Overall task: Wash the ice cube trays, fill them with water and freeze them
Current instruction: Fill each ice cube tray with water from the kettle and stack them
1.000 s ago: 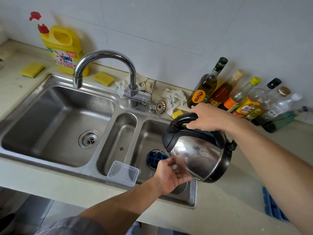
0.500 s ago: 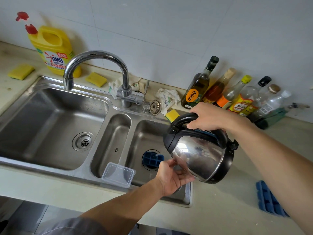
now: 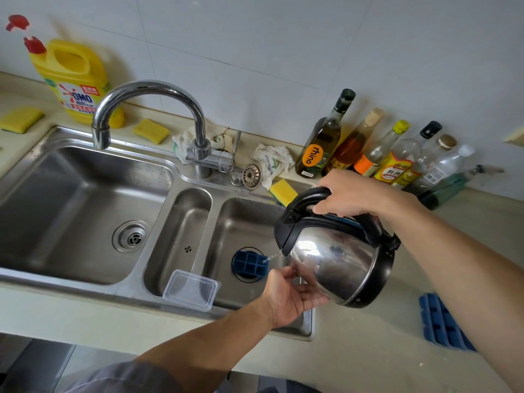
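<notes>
Kettle (image 3: pixel 334 262) hides part of tray (image 3: pixel 249 263); right fingers (image 3: pixel 331 207) clamp handle (image 3: pixel 306 195), left fingers (image 3: pixel 312 300) spread beneath.

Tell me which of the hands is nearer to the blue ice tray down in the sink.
Left. The left hand is right beside the ice tray, touching the underside of the kettle. The right hand grips the kettle's handle, higher up and farther away.
</notes>
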Available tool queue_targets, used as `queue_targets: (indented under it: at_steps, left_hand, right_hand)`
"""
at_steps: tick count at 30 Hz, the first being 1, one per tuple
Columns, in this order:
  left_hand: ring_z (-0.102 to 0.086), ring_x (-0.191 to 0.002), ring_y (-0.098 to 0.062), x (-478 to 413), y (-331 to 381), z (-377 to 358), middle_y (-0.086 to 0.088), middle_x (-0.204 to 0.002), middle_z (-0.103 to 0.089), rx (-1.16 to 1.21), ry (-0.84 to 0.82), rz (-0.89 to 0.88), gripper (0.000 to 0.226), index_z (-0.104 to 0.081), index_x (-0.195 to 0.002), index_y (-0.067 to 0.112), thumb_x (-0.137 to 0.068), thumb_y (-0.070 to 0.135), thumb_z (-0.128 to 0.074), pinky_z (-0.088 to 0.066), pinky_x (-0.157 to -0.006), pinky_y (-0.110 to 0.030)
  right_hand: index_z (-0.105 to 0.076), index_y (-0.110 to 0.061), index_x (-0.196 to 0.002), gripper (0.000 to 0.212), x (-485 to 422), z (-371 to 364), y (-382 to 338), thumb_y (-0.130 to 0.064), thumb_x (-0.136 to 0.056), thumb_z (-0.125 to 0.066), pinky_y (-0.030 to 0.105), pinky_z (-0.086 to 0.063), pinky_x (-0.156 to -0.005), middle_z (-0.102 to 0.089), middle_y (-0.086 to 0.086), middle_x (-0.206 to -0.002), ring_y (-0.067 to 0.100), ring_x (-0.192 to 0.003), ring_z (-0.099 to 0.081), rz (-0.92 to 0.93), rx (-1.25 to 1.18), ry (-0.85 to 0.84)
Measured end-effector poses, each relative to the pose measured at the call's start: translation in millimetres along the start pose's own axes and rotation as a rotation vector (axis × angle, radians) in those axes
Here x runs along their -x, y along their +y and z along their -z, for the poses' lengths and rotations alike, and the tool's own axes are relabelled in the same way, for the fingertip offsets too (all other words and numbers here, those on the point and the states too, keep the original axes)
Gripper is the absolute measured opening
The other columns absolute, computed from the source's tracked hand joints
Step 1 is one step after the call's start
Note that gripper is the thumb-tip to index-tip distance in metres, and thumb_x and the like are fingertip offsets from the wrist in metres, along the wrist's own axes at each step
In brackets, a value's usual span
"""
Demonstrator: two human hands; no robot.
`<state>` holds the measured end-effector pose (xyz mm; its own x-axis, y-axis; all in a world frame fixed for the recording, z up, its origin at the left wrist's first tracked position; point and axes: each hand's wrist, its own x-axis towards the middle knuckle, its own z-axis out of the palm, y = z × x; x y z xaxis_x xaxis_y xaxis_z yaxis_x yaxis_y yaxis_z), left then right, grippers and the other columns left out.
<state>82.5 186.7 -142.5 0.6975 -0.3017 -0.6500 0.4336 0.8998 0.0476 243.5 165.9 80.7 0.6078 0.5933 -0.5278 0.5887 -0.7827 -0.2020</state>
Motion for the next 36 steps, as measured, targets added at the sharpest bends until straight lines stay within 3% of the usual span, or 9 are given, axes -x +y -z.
queue_targets:
  at_steps: [3,9,12,18,20,22,24,29,36]
  left_hand:
    - [-0.069,-0.105,-0.049,5.0,-2.3,0.6,-0.031,-0.101,-0.072,-0.001,0.010,-0.004,0.054,-0.057,-0.135,-0.001,-0.107,0.038,-0.032,-0.058,-0.090,-0.057]
    - [-0.068,-0.104,-0.048,12.8,-5.5,12.2,-0.025,-0.097,-0.074,0.032,0.026,-0.033,0.056,-0.057,-0.135,-0.002,-0.107,0.041,-0.034,-0.052,-0.099,-0.060]
    - [-0.066,-0.111,-0.050,16.0,-5.2,15.9,-0.028,-0.111,-0.070,0.034,0.046,-0.044,0.059,-0.060,-0.132,-0.004,-0.107,0.043,-0.033,-0.057,-0.092,-0.058]
    - [-0.062,-0.120,-0.048,24.6,-2.0,16.7,-0.032,-0.139,-0.055,0.058,0.041,-0.060,0.058,-0.061,-0.133,-0.002,-0.107,0.041,-0.032,-0.055,-0.094,-0.060]
    - [-0.065,-0.115,-0.048,24.6,-2.4,15.3,-0.032,-0.133,-0.060,0.053,0.035,-0.056,0.057,-0.060,-0.134,-0.002,-0.108,0.041,-0.032,-0.056,-0.093,-0.060]
    - [-0.069,-0.106,-0.047,22.5,-3.9,13.5,-0.027,-0.106,-0.072,0.034,0.029,-0.043,0.058,-0.059,-0.133,-0.003,-0.108,0.042,-0.031,-0.057,-0.092,-0.059]
    - [-0.069,-0.103,-0.048,20.4,-5.3,11.0,-0.024,-0.096,-0.073,0.019,0.024,-0.026,0.058,-0.057,-0.134,-0.003,-0.108,0.042,-0.032,-0.056,-0.092,-0.059]
    - [-0.072,-0.097,-0.047,15.1,-7.6,4.6,-0.027,-0.094,-0.073,0.019,0.004,0.019,0.055,-0.057,-0.134,-0.001,-0.107,0.039,-0.030,-0.056,-0.094,-0.059]
    - [-0.069,-0.103,-0.050,9.9,-5.4,1.2,-0.033,-0.108,-0.070,0.017,0.004,0.031,0.054,-0.054,-0.138,0.000,-0.107,0.038,-0.030,-0.059,-0.088,-0.057]
  right_hand:
    - [-0.066,0.002,-0.091,0.031,0.6,-1.8,-2.5,-0.028,-0.089,-0.071,0.035,-0.040,-0.059,-0.060,0.011,-0.068,0.024,-0.061,-0.057,0.012,0.007,-0.002]
    - [-0.063,0.001,-0.089,0.028,-0.9,-7.7,-15.6,-0.026,-0.088,-0.070,0.034,-0.039,-0.057,-0.061,0.009,-0.063,0.023,-0.059,-0.055,0.038,0.022,-0.018]
    - [-0.062,-0.001,-0.087,0.026,-3.0,-9.7,-21.9,-0.026,-0.088,-0.070,0.032,-0.037,-0.055,-0.060,0.007,-0.060,0.023,-0.057,-0.054,0.049,0.024,-0.025]
    - [-0.064,0.001,-0.088,0.027,-5.7,-11.8,-29.4,-0.026,-0.087,-0.070,0.033,-0.037,-0.055,-0.058,0.005,-0.056,0.022,-0.056,-0.053,0.060,0.037,-0.020]
    - [-0.064,0.001,-0.088,0.028,-4.5,-11.7,-28.0,-0.025,-0.087,-0.070,0.033,-0.037,-0.056,-0.059,0.006,-0.057,0.022,-0.056,-0.052,0.053,0.035,-0.022]
    - [-0.064,0.001,-0.090,0.027,-2.9,-11.0,-25.0,-0.025,-0.088,-0.070,0.034,-0.038,-0.057,-0.060,0.008,-0.060,0.023,-0.057,-0.053,0.045,0.029,-0.025]
    - [-0.064,0.001,-0.090,0.027,-1.1,-9.8,-21.6,-0.025,-0.088,-0.070,0.034,-0.039,-0.058,-0.062,0.008,-0.061,0.023,-0.057,-0.054,0.039,0.032,-0.025]
    - [-0.064,-0.002,-0.086,0.024,2.2,-6.6,-13.3,-0.025,-0.090,-0.069,0.034,-0.042,-0.060,-0.064,0.008,-0.062,0.023,-0.058,-0.057,0.020,0.055,-0.030]
    - [-0.064,-0.002,-0.086,0.025,-0.3,-4.8,-8.7,-0.026,-0.090,-0.069,0.034,-0.041,-0.059,-0.064,0.008,-0.061,0.022,-0.056,-0.056,-0.003,0.046,-0.028]
